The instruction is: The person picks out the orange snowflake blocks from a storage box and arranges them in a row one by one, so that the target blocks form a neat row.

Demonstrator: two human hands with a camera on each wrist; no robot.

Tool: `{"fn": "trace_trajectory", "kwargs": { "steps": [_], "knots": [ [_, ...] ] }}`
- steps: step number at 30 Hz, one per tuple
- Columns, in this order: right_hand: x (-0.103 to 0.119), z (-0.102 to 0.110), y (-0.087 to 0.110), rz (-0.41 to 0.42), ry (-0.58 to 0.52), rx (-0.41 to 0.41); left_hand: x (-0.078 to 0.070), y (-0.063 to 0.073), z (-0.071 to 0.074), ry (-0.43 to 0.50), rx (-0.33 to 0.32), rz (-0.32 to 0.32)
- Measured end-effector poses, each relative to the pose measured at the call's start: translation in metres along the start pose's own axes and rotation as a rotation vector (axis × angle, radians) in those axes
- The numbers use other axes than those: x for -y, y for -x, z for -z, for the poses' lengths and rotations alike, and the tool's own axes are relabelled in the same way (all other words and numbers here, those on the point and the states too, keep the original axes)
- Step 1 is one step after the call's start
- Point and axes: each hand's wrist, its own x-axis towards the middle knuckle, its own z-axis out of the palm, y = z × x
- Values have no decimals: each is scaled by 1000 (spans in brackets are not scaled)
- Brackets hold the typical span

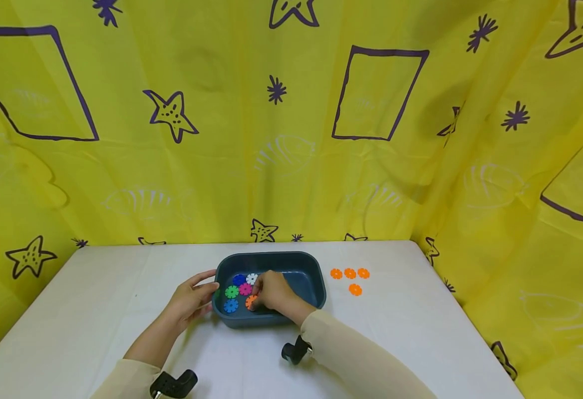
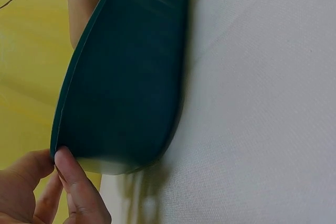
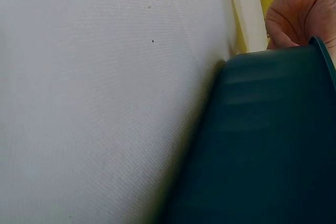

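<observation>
A dark teal plastic tub point(image 1: 271, 320) stands on the table. My left hand point(image 1: 188, 302) grips its left end, with thumb and fingers pinching the rim in the left wrist view, where the tub's side wall point(image 2: 121, 77) fills the middle. Reaching over the front rim, my right hand point(image 1: 273, 291) is inside the tub and pinches an orange snowflake disc point(image 1: 250, 302) near the floor; the fingers partly hide it. Beside it lie a dark blue disc point(image 1: 239, 280), a white disc point(image 1: 251, 279), a pink disc point(image 1: 245, 289), a green disc point(image 1: 231, 292) and a blue disc point(image 1: 230, 306).
Several orange snowflake discs point(image 1: 350, 274) lie on the white table point(image 1: 396, 332) to the right of the tub. A yellow patterned curtain point(image 1: 221, 138) hangs behind the table and along its sides. Black cameras point(image 1: 174, 383) are strapped at both wrists.
</observation>
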Motion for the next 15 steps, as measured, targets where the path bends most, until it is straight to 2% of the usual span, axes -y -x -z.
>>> {"fn": "trace_trajectory", "kwargs": {
  "steps": [15],
  "knots": [
    [0,11,-4,-49,-84,104,0,0,0,9,7,-9]
  ]
}}
